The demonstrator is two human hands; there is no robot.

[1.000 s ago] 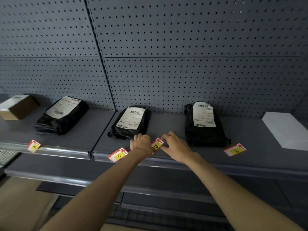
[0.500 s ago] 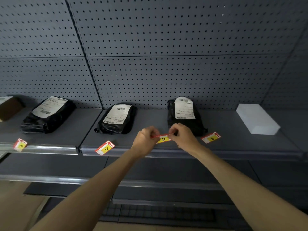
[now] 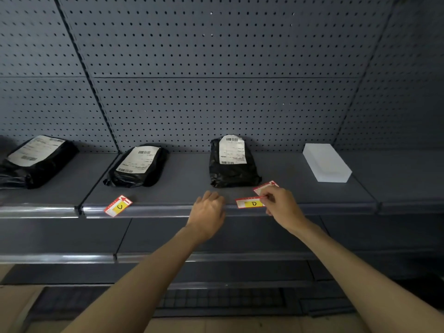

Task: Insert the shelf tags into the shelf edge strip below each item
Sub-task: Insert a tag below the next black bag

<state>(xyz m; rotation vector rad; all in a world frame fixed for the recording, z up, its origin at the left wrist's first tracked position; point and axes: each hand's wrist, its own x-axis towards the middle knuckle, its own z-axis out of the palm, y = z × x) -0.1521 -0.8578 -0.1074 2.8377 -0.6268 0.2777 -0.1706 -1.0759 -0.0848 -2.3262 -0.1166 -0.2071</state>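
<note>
My right hand (image 3: 282,205) pinches the right end of the red-and-yellow tag marked D (image 3: 249,203), held level just above the clear shelf edge strip (image 3: 168,211), in front of the right black parcel (image 3: 231,162). My left hand (image 3: 207,210) hovers over the strip to the left of that tag, fingers loosely curled, holding nothing. Another tag (image 3: 265,187) lies on the shelf behind my right hand, partly hidden. The tag marked C (image 3: 118,205) lies tilted on the shelf edge below the middle black parcel (image 3: 138,165).
A third black parcel (image 3: 36,161) lies at the far left of the grey shelf (image 3: 300,191), and a white box (image 3: 325,165) at the right. Pegboard panels form the back wall. Lower shelves with their own strips run beneath my arms.
My left hand has let go of the D tag and drawn left. My right hand has carried the tag to the right, in front of the right parcel. The view has shifted right.
</note>
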